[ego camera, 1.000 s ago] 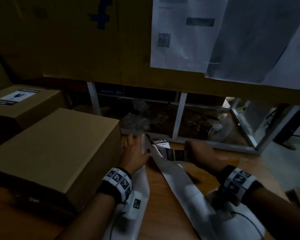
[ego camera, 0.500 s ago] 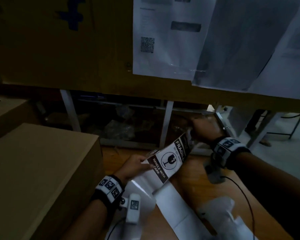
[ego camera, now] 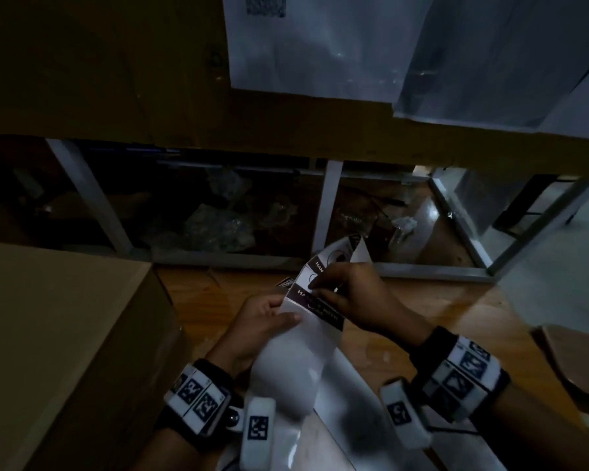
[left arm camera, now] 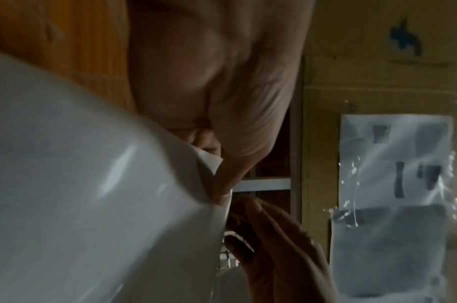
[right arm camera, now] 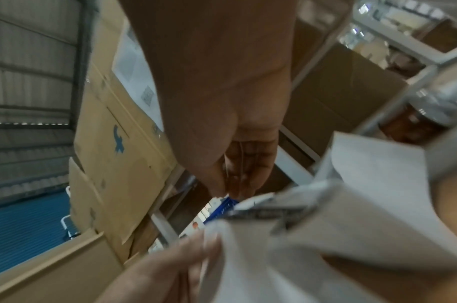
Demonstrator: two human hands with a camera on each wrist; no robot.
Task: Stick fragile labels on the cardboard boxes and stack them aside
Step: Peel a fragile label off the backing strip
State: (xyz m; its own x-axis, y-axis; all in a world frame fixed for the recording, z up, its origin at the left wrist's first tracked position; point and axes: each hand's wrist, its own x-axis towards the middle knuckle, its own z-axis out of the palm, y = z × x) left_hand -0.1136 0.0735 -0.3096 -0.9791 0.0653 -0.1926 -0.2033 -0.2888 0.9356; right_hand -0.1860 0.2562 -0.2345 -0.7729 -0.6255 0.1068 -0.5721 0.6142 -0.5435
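Observation:
A white backing strip (ego camera: 286, 368) with black-and-white fragile labels curls up from the wooden table (ego camera: 405, 334). My left hand (ego camera: 283, 309) grips the strip, thumb on top, and it fills the left wrist view as the strip (left arm camera: 92, 184). My right hand (ego camera: 317, 290) pinches the edge of the nearest fragile label (ego camera: 327, 317); the fingertips (right arm camera: 235, 184) meet above the strip (right arm camera: 325, 235). Another label (ego camera: 337, 256) sits further up the strip. A plain cardboard box (ego camera: 65, 334) stands close on the left, with no label showing on it.
A big cardboard panel (ego camera: 116, 79) with papers in plastic sleeves (ego camera: 320, 45) rises behind the table. A white metal rack frame (ego camera: 323, 205) with wrapped clutter stands below it. A brown object (ego camera: 575, 368) pokes in at the right edge.
My right hand has come back from the far right to the strip beside my left hand and now pinches a label. The strip is drawn nearer to me.

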